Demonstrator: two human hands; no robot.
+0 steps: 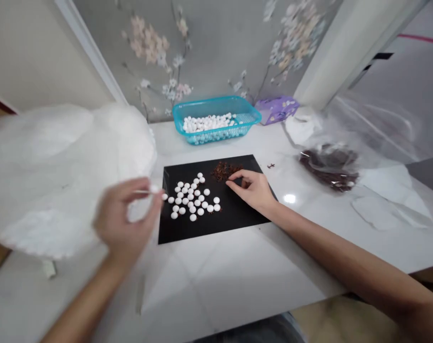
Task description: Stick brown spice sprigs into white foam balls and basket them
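A black mat (216,224) lies on the white table. On it sit several white round beads (193,195) and a small heap of dark reddish-brown bits (223,170). My left hand (125,219) hovers at the mat's left edge, its fingers pinched on one white bead (155,189); the hand is blurred. My right hand (254,188) rests on the mat with curled fingers, its fingertips pinching at the edge of the brown heap.
A blue basket (250,119) of white beads stands at the back. A purple box (276,108) is beside it. A big white plastic bag (59,171) fills the left. A clear bag with dark bits (328,166) lies at the right.
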